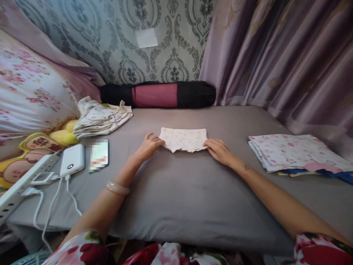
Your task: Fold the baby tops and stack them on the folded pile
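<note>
Head view: light little printed cloth, pinched at both near corners

So there's this small off-white cloth (pixel 184 140) lying mid-bed on the grey sheet (pixel 179 206), well apart from everything else. The left hand (pixel 150 147) has its near-left corner between thumb and fingers, and the right hand (pixel 219 150) has the near-right one the same way, so it's spread between them.

Handling-wise I'd guess it's super light, soft and floppy, probably thin knit or cotton. Nothing fragile, not very slippery, just keen to wrinkle. Corners look like the best place to grab, with a bit of even tension; the near edge is wavy and sags into a little point, while the far edge runs pretty straight.

Texture tour: the folded printed fabric (pixel 292 151) on the right is a flat, layered stack, the rumpled cloth (pixel 100 117) far left is a loose crumpled heap, and the black-and-maroon roll (pixel 154 95) at the back looks like a padded cylinder.
</note>
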